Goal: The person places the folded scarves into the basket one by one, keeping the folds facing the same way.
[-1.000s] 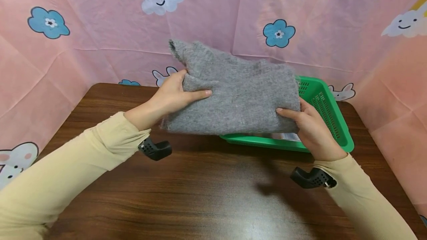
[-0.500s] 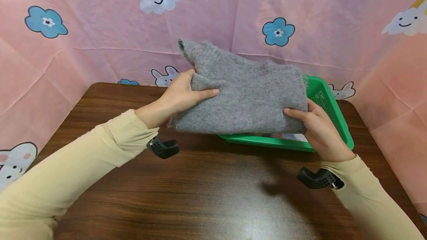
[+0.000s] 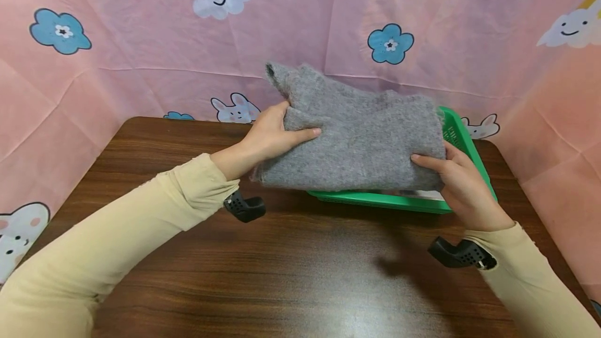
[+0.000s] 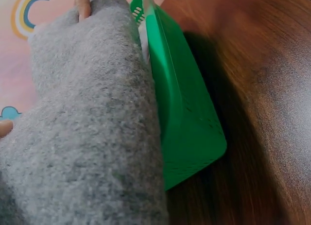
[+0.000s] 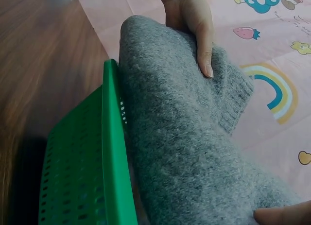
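A folded grey knitted garment (image 3: 361, 140), fuzzy and with a ribbed edge visible in the right wrist view, is held up between both hands. My left hand (image 3: 269, 132) grips its left end, thumb lying across the front. At the right end my right hand (image 3: 465, 184) pinches it, thumb in front and the other fingers mostly hidden behind. Behind and below the garment is a green plastic basket (image 3: 385, 200), largely covered from the head view. Something pale shows inside the basket, too hidden to tell what it is.
The basket stands on a dark wooden table (image 3: 263, 275) toward its back right. A pink printed cloth (image 3: 291, 30) hangs along the back and sides of the table. Each wrist carries a black camera mount (image 3: 246, 207).
Both hands have carried the grey garment to the right, so it covers more of the green basket. The grip of each hand looks the same.
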`<state>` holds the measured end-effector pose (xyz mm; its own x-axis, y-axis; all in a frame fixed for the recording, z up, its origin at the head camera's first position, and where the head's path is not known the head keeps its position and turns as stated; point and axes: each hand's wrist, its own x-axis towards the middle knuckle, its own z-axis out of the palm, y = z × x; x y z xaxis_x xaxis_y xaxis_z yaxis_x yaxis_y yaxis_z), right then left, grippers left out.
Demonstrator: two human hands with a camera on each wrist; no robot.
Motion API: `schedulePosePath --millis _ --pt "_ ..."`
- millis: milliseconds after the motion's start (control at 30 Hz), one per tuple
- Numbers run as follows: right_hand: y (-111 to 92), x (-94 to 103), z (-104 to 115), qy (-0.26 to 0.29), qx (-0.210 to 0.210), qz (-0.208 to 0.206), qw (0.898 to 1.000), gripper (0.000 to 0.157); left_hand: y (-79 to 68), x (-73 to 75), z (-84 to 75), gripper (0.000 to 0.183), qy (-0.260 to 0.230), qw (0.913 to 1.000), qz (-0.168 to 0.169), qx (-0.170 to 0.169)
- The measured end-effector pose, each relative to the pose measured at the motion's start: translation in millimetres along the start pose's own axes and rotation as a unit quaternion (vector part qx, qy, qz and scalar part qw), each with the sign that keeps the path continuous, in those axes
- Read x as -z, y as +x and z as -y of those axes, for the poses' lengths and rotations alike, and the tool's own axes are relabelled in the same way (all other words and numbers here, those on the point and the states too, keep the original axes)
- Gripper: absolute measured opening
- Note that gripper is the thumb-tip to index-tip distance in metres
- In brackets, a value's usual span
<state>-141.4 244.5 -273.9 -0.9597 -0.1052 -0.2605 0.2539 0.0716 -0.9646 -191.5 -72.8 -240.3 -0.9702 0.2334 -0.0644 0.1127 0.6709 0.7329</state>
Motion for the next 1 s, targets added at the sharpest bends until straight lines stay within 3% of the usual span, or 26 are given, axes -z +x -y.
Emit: schedulePosePath --millis 367,633,1000 --pt "-0.5 14.1 -4.0 -0.011 0.007 -0.003 1.0 0.068 11.6 -11.4 -7.0 0.083 0.023 0.9997 0.003 -0.004" --pt "0.0 22.1 -6.3 -0.006 -0.004 -0.014 1.0 0.08 18.2 -19.1 -13.3 0.081 0.017 0.9998 -0.003 -0.011" --pt "-0.5 36.3 -10.8 -0.002 -0.013 -0.026 1.0 0.078 24.6 -30.0 -19.4 0.086 0.017 0.9998 0.01 -0.001"
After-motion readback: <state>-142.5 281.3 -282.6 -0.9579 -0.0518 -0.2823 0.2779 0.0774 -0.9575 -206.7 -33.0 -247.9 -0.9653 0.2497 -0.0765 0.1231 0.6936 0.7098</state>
